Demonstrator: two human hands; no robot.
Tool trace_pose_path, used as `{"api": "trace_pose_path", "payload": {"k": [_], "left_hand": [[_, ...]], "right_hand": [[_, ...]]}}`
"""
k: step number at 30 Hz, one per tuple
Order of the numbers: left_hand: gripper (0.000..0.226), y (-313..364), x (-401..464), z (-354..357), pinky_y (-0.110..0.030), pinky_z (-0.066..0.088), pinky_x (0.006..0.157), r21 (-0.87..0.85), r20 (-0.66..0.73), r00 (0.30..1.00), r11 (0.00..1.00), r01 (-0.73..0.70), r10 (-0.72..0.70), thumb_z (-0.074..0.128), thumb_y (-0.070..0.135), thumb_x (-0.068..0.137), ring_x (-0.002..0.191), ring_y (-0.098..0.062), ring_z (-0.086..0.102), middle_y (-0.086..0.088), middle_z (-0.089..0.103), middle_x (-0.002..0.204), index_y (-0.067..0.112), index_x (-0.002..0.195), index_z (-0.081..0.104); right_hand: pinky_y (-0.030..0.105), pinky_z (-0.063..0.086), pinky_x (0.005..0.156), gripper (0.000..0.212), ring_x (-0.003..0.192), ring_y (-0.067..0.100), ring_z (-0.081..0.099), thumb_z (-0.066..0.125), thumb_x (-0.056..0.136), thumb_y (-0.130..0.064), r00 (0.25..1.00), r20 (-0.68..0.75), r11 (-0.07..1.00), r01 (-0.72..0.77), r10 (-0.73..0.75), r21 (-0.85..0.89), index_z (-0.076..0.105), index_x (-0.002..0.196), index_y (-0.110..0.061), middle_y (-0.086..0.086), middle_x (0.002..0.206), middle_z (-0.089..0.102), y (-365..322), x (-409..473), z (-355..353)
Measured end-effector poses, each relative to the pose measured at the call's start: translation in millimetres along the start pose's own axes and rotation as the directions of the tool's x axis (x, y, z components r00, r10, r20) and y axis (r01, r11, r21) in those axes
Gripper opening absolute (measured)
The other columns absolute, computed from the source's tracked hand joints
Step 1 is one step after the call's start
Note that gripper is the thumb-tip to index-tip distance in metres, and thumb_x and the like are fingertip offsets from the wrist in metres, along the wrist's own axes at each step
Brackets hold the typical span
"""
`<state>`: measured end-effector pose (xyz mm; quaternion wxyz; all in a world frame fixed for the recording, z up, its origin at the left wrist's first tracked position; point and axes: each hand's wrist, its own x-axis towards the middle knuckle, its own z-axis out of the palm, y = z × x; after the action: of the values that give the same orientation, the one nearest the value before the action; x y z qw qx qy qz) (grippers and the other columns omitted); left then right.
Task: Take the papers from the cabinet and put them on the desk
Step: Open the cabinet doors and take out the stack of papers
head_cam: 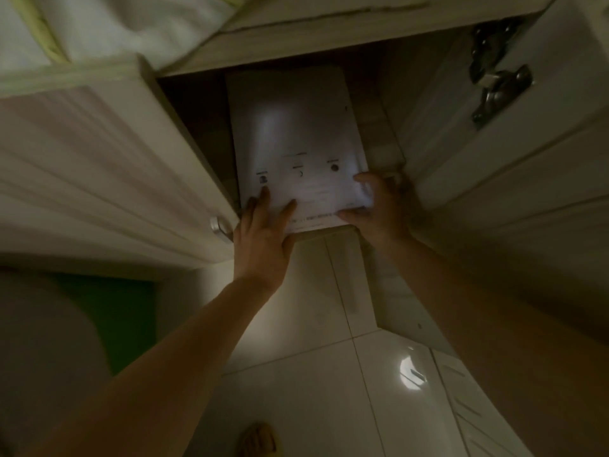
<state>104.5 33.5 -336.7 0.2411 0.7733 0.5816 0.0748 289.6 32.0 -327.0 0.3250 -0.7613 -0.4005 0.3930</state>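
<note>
A stack of white papers (296, 136) with faint print lies flat inside the open low cabinet (382, 127), its near edge sticking out over the shelf front. My left hand (263, 232) lies on the near left corner, fingers spread over the top sheet. My right hand (379, 209) grips the near right corner, with the thumb along the front edge and the fingers curled over the right side. The scene is dim and slightly blurred.
The left cabinet door (99, 173) stands open with a metal knob (219, 225). The right door (514, 127) stands open too, its metal hinge (497, 84) showing. White bedding (125, 24) lies at the top left. Below is a glossy tiled floor (329, 374), with a foot (257, 440).
</note>
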Motion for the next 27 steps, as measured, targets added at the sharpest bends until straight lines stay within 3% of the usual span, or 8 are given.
{"api": "trace_pose_path", "payload": {"k": [2, 5, 10, 14, 18, 20, 23, 27], "left_hand": [[0.047, -1.9, -9.9, 1.9, -0.051, 0.02, 0.118, -0.01, -0.004, 1.0, 1.0, 0.007, -0.007, 0.049, 0.029, 0.093, 0.145, -0.033, 0.014, -0.011, 0.019, 0.157, 0.034, 0.139, 0.038], [0.042, -1.7, -25.4, 4.2, -0.052, 0.029, 0.114, -0.05, -0.041, 0.998, 0.998, 0.041, -0.043, 0.052, 0.029, 0.092, 0.139, -0.036, 0.024, -0.015, 0.027, 0.151, 0.033, 0.133, 0.048], [0.051, 2.2, -47.7, 5.8, -0.051, 0.031, 0.111, -0.186, -0.066, 0.963, 0.951, 0.247, -0.263, 0.059, 0.027, 0.089, 0.136, -0.041, 0.028, -0.022, 0.022, 0.15, 0.035, 0.136, 0.043], [0.056, 5.9, -57.7, 1.7, -0.026, 0.036, 0.099, -0.404, 0.081, 0.94, 0.852, 0.334, -0.331, 0.056, 0.025, 0.091, 0.128, -0.029, 0.039, -0.014, 0.029, 0.144, 0.033, 0.142, 0.033], [0.076, -1.4, -63.5, -3.6, -0.044, 0.047, 0.1, -0.482, 0.153, 0.91, 0.775, 0.409, -0.386, 0.069, 0.018, 0.082, 0.112, -0.021, 0.044, -0.006, 0.04, 0.126, 0.033, 0.143, 0.028], [0.09, -1.3, -72.0, -7.1, -0.049, 0.052, 0.097, -0.532, 0.197, 0.911, 0.741, 0.41, -0.362, 0.075, 0.011, 0.074, 0.117, -0.018, 0.046, -0.003, 0.045, 0.13, 0.035, 0.144, 0.023], [0.092, 6.9, -94.8, -18.6, -0.029, 0.06, 0.076, -0.654, 0.214, 0.939, 0.675, 0.342, -0.269, 0.079, 0.004, 0.068, 0.107, -0.004, 0.056, 0.006, 0.054, 0.117, 0.036, 0.138, 0.029], [0.079, 21.4, -134.1, -46.3, -0.032, 0.057, 0.073, -0.66, 0.247, 0.926, 0.65, 0.377, -0.286, 0.077, 0.002, 0.07, 0.103, -0.015, 0.055, 0.012, 0.056, 0.104, 0.028, 0.134, 0.037]], "right_hand": [[0.042, 0.05, 0.097, 0.071, 0.13, 0.027, 0.04, 0.077, 0.068, 0.003, 0.999, 0.006, 0.996, -0.034, 0.034, 0.078, 0.045, 0.129, -0.012, 0.011, 0.141, 0.041, 5.0, -11.9, -1.4], [0.052, 0.051, 0.096, 0.085, 0.128, 0.026, 0.044, 0.08, 0.063, 0.001, 0.996, 0.021, 0.985, -0.091, 0.089, 0.143, 0.039, 0.135, -0.019, 0.006, 0.141, 0.042, 17.2, -27.6, -1.7], [0.049, 0.049, 0.098, 0.094, 0.125, 0.02, 0.046, 0.08, 0.062, 0.003, 0.995, 0.027, 0.971, -0.099, 0.096, 0.219, 0.033, 0.139, -0.022, -0.001, 0.141, 0.042, 25.0, -47.8, -5.9], [0.041, 0.054, 0.09, 0.076, 0.111, 0.016, 0.056, 0.077, 0.067, 0.002, 0.988, 0.064, 0.947, -0.154, 0.141, 0.282, 0.041, 0.13, -0.02, -0.008, 0.119, 0.053, 28.3, -62.6, -9.5], [0.044, 0.056, 0.083, 0.04, 0.102, 0.026, 0.061, 0.061, 0.086, -0.009, 0.976, 0.062, 0.93, -0.217, 0.208, 0.296, 0.045, 0.119, -0.026, -0.004, 0.103, 0.058, 28.8, -77.0, -18.0], [0.049, 0.056, 0.084, 0.04, 0.1, 0.027, 0.061, 0.055, 0.089, -0.007, 0.974, 0.055, 0.925, -0.224, 0.218, 0.307, 0.044, 0.122, -0.028, -0.005, 0.099, 0.056, 27.4, -87.7, -21.0], [0.047, 0.057, 0.082, 0.045, 0.101, 0.027, 0.061, 0.055, 0.09, -0.008, 0.968, 0.058, 0.915, -0.251, 0.245, 0.315, 0.043, 0.125, -0.033, 0.002, 0.112, 0.054, 20.6, -113.7, -28.1], [0.035, 0.054, 0.072, 0.051, 0.091, 0.016, 0.059, 0.059, 0.086, -0.005, 0.97, 0.049, 0.912, -0.242, 0.239, 0.331, 0.044, 0.129, -0.027, -0.003, 0.108, 0.055, 1.3, -157.1, -46.3]]}}
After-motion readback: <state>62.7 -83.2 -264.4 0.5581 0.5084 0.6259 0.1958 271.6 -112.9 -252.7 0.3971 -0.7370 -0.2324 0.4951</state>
